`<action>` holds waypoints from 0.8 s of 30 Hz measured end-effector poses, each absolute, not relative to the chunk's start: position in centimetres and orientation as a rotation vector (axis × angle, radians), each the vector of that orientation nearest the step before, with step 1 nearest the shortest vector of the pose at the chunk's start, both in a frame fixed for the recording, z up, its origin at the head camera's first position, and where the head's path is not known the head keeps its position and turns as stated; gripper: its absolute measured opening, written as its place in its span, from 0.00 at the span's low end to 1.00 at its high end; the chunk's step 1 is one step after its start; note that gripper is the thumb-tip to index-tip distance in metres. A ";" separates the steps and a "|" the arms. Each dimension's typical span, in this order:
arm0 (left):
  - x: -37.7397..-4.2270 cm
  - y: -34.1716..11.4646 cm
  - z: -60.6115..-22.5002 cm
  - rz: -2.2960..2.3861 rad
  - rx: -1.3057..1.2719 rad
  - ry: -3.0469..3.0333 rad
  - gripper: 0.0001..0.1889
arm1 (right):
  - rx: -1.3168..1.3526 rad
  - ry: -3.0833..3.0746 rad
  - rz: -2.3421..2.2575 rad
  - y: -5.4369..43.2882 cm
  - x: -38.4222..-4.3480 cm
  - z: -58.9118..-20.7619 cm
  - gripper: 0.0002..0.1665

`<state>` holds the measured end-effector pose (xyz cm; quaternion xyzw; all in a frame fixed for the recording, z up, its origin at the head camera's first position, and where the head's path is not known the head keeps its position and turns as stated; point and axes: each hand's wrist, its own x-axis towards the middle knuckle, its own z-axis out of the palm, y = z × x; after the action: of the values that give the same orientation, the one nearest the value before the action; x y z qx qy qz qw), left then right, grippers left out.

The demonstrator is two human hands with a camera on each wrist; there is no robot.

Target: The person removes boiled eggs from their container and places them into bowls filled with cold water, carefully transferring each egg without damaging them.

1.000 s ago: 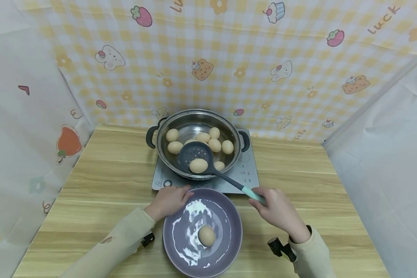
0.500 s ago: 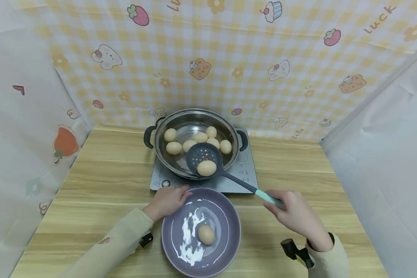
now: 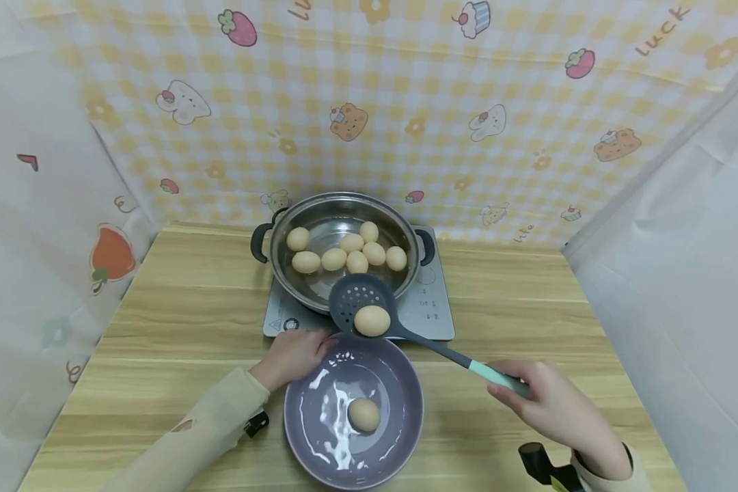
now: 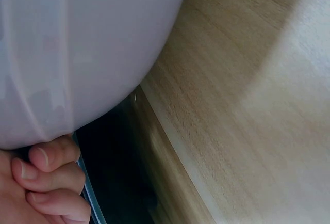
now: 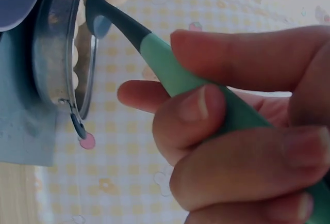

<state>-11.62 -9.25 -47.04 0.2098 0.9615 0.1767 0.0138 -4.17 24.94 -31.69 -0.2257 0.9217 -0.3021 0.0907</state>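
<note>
Head view: pot (image 3: 329,229) with eight eggs (image 3: 334,259), plate (image 3: 402,403) and skimmer (image 3: 358,290) one each — left fingers (image 3: 318,334) hold plate, right fingers (image 3: 509,367) skimmer.

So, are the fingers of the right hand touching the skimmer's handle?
Touching: the right wrist view shows the fingers curled round the mint-green skimmer handle.

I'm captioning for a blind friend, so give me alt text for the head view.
A person's right-hand grip holds a slotted skimmer carrying one egg between a steel pot with eight visible eggs and a purple dish holding one more. The left-hand grip holds the dish's rim.
</note>
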 end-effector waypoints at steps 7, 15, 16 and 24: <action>-11.7 -9.2 -47.0 0.545 0.619 2.976 0.10 | -0.742 2.725 -0.877 25.9 -3.4 -31.6 0.04; -11.7 -9.3 -46.9 0.549 0.608 2.974 0.07 | -0.716 2.678 -0.818 26.9 -2.6 -31.5 0.07; -11.7 -9.3 -46.9 0.547 0.608 2.972 0.08 | -0.721 2.684 -0.806 27.0 -2.5 -31.6 0.07; -11.7 -9.3 -46.9 0.522 0.630 2.972 0.13 | -0.675 2.692 -0.716 26.8 -2.2 -32.5 0.07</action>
<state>-11.70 -9.30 -46.88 0.2043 0.9637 0.1693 0.0295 -2.21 26.85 -32.50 -0.2334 0.9303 -0.2476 0.1373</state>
